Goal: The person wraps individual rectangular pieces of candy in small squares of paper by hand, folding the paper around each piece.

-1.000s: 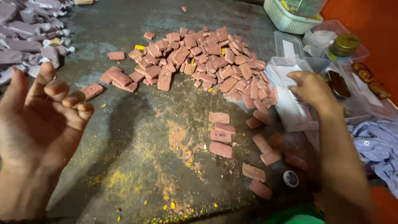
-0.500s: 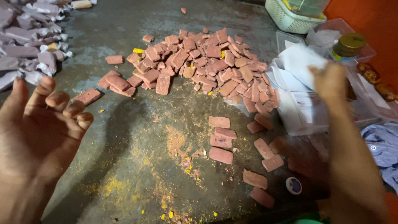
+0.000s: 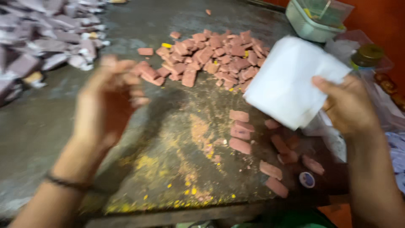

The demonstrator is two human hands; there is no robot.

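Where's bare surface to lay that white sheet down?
Free: the dark strip between the wrapped pile and pink block heap, under the left hand. Crowded: scattered blocks below the white sheet in the right hand.

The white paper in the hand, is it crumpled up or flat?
Flat. The white paper shows a smooth, broad face with straight edges and a clear corner, pinched at one side by the right hand. Whether it is one sheet or several, cannot tell.

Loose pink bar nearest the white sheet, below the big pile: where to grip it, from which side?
Pinch the pink bar across its short width, fingers on the two long edges, coming straight down from above. It lies flat on the table with its long axis roughly left-right, and another bar sits close below, so a low side approach looks crowded. The empty left hand is free.
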